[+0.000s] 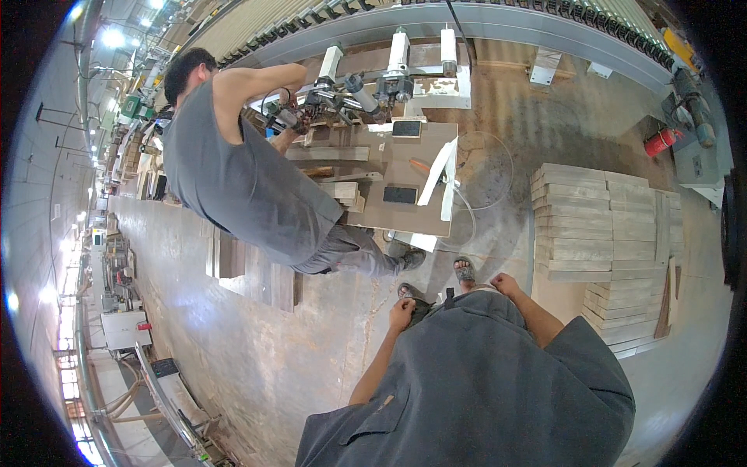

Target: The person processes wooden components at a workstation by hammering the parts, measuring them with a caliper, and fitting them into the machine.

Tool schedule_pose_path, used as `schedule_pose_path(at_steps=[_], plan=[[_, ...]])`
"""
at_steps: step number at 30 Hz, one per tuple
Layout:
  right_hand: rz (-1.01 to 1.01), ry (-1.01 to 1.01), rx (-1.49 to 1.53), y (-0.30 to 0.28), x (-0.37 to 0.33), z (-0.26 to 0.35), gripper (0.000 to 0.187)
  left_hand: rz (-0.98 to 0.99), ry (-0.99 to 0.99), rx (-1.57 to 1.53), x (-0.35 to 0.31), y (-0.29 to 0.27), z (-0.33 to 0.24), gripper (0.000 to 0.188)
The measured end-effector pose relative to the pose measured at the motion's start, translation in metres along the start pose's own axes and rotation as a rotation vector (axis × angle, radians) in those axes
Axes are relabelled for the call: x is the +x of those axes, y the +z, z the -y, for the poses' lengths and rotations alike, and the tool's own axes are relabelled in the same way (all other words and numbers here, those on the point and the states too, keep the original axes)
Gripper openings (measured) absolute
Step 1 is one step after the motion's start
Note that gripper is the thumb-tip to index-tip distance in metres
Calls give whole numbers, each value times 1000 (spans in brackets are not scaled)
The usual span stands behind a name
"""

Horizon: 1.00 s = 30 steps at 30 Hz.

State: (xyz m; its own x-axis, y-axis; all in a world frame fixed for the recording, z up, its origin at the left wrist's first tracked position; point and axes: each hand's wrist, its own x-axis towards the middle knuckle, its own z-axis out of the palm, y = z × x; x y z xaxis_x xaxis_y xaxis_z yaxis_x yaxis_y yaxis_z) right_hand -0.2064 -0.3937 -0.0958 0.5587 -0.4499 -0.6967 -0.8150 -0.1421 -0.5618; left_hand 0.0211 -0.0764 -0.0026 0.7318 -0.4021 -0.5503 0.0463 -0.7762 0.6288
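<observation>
My left hand (402, 313) is at the left side of my waist with its fingers curled, beside a dark piece of cloth or a pocket edge. At the other side of my waist, my right hand (504, 285) is closed near a pale strip at the front of my grey shirt (475, 373). Whatever either hand grips is too small to make out. Ahead of my sandalled feet stands a brown work table (366, 210) bearing a dark phone-like slab (400, 194), white strips (438, 173) and several wooden pieces (342, 189).
A co-worker in a grey sleeveless top (241, 171) leans over a machine with clamp-like heads (397, 82). Stacked planks (576, 218) stand on the right, and more boards (264, 272) lie low behind the co-worker. A red fire extinguisher (661, 142) is at far right.
</observation>
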Motion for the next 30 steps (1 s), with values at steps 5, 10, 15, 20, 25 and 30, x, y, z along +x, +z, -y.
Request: schedule_pose_path(at_steps=[5, 10, 15, 20, 25, 30], plan=[[-8, -19, -2, 1, 1, -2, 36, -7, 40, -20, 1, 1, 8, 29], [-22, 18, 12, 2, 0, -1, 36, -13, 57, -16, -2, -1, -4, 29], [-19, 5, 8, 3, 2, -3, 35, -3, 31, -6, -2, -3, -3, 28], [-39, 2, 10, 2, 0, -1, 35, 14, 8, 11, 1, -2, -1, 30], [-24, -1, -2, 0, -2, 3, 34, 25, -15, -4, 3, -1, 4, 30], [-7, -9, 5, -1, -2, 2, 35, 24, -21, -11, 3, 0, 2, 30]])
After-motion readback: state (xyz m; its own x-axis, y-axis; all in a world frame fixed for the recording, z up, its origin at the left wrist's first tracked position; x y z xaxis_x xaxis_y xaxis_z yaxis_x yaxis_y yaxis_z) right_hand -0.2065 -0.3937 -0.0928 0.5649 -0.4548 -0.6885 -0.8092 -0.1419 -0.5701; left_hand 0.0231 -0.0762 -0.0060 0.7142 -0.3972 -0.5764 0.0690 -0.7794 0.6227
